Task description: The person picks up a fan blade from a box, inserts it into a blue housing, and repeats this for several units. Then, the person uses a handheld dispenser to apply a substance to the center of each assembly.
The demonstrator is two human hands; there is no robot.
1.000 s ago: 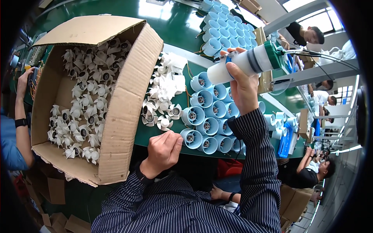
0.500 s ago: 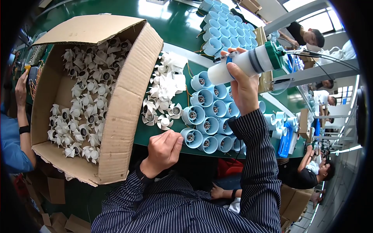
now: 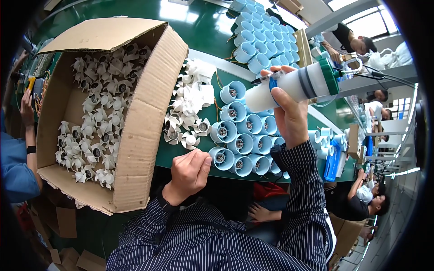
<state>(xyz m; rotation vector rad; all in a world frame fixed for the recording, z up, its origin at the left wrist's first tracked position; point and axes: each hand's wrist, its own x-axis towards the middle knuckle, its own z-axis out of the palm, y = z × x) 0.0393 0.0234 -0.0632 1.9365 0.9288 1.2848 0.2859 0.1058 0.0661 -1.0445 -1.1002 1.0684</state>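
My right hand (image 3: pixel 291 110) is wrapped round a white cylindrical dispenser (image 3: pixel 291 86) with dark bands, a green cap and a hose at the cap end. A blue part shows by my thumb. The dispenser is held tilted above light blue cups (image 3: pixel 241 143) with small metal parts inside. My left hand (image 3: pixel 190 170) is closed, fingertips pinched together, at the table's near edge below loose white fan blades (image 3: pixel 190 139). Whatever it may hold is hidden.
To the left, a large open cardboard box (image 3: pixel 143 117) holds many white fan blades. More blue cups (image 3: pixel 257 38) stand in rows at the back. A wooden strip (image 3: pixel 303 47) and a metal post lie beyond the dispenser. Other people sit along the tables at both sides.
My right hand has moved right and slightly down with the dispenser, uncovering some cups. My left hand stays closed in nearly the same place. A co-worker's hand below the table edge has shifted.
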